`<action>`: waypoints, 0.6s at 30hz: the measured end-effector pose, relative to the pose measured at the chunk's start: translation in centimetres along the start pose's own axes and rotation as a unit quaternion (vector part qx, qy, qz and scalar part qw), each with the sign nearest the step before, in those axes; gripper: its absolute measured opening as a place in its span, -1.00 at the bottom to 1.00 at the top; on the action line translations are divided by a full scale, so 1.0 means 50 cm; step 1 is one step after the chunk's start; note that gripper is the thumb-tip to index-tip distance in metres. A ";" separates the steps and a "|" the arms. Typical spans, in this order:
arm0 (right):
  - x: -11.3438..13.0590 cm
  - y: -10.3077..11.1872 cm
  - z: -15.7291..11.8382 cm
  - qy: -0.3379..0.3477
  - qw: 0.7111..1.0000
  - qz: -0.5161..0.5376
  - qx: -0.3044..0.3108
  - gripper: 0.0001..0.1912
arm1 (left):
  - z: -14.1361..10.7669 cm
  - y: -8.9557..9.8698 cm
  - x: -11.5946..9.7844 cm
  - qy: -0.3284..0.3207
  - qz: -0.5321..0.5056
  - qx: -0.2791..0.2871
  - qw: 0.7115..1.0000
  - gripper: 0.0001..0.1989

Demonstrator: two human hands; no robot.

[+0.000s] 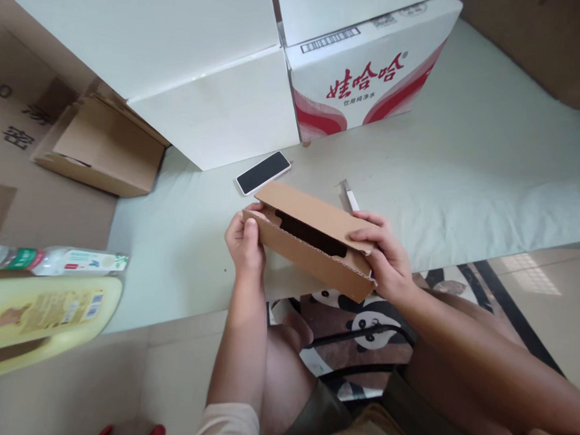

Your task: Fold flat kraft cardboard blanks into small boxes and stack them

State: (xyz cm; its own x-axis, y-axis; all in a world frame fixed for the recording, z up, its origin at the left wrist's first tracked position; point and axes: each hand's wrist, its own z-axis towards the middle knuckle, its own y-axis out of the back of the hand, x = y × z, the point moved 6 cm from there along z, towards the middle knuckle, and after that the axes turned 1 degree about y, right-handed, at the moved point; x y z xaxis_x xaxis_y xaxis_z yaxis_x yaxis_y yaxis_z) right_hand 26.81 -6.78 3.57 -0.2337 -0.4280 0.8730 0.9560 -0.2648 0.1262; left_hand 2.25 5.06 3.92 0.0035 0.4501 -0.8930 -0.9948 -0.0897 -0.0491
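Between my two hands is a small brown cardboard box [312, 253], tilted down to the right above the table's front edge. Its long side gapes a little, and the inside looks dark. My left hand [248, 238] grips the left end, thumb on the near panel. At the right end my right hand [386, 252] is closed on the box, with fingers over the top flap. A white-handled cutter knife [350, 195] lies on the table just beyond my right hand. Farther back, a black-faced, white-rimmed phone-like slab [263, 173] rests flat on the cloth.
White cartons [227, 107] and a red-and-white water carton [361, 87] line the back of the pale green table [477, 160]. To the left are a brown cardboard box [102, 147], a clear bottle [55, 261] and a yellow jug [49, 310]. A panda-print mat [372, 328] shows below.
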 end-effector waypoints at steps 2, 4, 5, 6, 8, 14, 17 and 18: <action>-0.007 0.001 -0.003 -0.001 1.000 0.016 0.005 -0.71 | 0.000 0.001 0.008 0.006 -0.008 -0.009 1.000 -0.62; -0.014 0.001 -0.005 0.003 1.000 0.029 0.006 -0.69 | 0.003 0.006 0.006 -0.015 0.003 -0.022 1.000 -0.55; -0.016 0.001 -0.006 0.007 0.999 0.032 0.006 -0.69 | 0.004 0.007 0.002 -0.029 0.021 -0.023 0.999 -0.50; -0.018 0.001 -0.007 0.010 0.999 0.034 0.005 -0.70 | 0.006 0.007 -0.003 -0.038 0.047 -0.015 0.998 -0.48; -0.020 0.001 -0.008 0.013 0.999 0.035 0.003 -0.70 | 0.009 0.003 -0.009 -0.034 0.100 0.025 0.994 -0.54; -0.033 0.002 -0.014 0.011 0.999 0.048 0.008 -0.57 | 0.018 0.013 -0.006 0.010 0.117 0.077 0.990 -0.65; -0.052 0.009 -0.017 -0.018 1.000 0.023 -0.002 -0.48 | 0.033 0.045 0.011 0.059 0.084 0.043 0.994 -0.65; -0.059 0.010 -0.017 -0.036 0.999 0.003 -0.004 -0.47 | 0.038 0.061 0.016 0.080 0.075 0.020 0.994 -0.66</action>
State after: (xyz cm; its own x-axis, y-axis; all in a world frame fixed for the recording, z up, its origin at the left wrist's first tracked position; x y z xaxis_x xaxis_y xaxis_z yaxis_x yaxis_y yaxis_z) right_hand 27.81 -6.40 0.64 -0.2146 -0.3670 0.9051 0.9560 -0.2690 0.1176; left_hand -0.99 6.85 3.89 -0.1325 0.2870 -0.9487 -0.9885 -0.1084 0.1052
